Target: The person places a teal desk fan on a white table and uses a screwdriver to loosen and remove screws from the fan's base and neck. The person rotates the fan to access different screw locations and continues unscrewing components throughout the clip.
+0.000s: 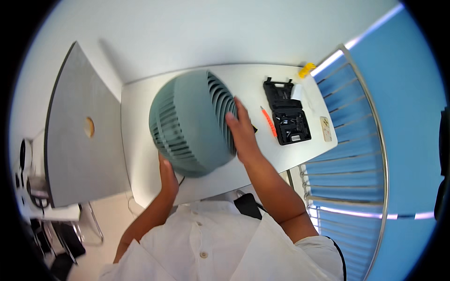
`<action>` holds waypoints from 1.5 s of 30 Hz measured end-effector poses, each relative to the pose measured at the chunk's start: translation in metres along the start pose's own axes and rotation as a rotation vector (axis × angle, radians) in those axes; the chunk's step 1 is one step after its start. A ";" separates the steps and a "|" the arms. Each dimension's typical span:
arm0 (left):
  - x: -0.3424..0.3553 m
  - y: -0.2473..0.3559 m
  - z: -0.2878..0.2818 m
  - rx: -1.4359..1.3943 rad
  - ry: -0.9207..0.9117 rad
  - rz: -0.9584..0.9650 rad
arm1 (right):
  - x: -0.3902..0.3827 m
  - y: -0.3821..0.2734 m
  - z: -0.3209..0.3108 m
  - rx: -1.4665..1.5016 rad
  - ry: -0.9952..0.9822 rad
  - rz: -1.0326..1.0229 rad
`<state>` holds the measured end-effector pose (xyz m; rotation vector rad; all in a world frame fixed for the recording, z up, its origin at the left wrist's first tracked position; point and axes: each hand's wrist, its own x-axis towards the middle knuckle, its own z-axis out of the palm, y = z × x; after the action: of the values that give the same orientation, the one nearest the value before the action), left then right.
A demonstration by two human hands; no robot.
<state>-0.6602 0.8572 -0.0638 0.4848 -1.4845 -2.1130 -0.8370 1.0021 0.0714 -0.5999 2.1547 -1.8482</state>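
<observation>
A round grey-green fan [190, 124] with slatted grilles is held up over the white table [140, 140]. My left hand [168, 175] grips its lower rear edge from below. My right hand [241, 129] lies flat with fingers spread against the front grille on the fan's right side. The fan is tilted, its grille facing right. Both forearms come up from my white shirt at the lower edge.
An open black tool case [287, 112] with bits lies on the table's right part, an orange screwdriver [268, 122] beside it. A grey panel [77, 136] stands left of the table. A metal rail and blue wall run along the right.
</observation>
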 end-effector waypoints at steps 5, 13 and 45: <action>0.044 -0.008 0.023 -0.037 0.089 0.041 | 0.027 0.005 -0.040 0.174 -0.174 0.101; -0.083 0.020 -0.019 0.671 0.277 0.078 | -0.080 0.123 -0.143 -0.374 -0.487 -0.512; -0.319 -0.219 -0.167 1.178 0.161 -1.401 | -0.195 0.341 -0.244 -0.819 -0.499 1.144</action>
<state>-0.3545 0.9787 -0.3263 2.6155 -2.5273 -1.4060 -0.8218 1.3456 -0.2374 0.1080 2.0638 -0.1941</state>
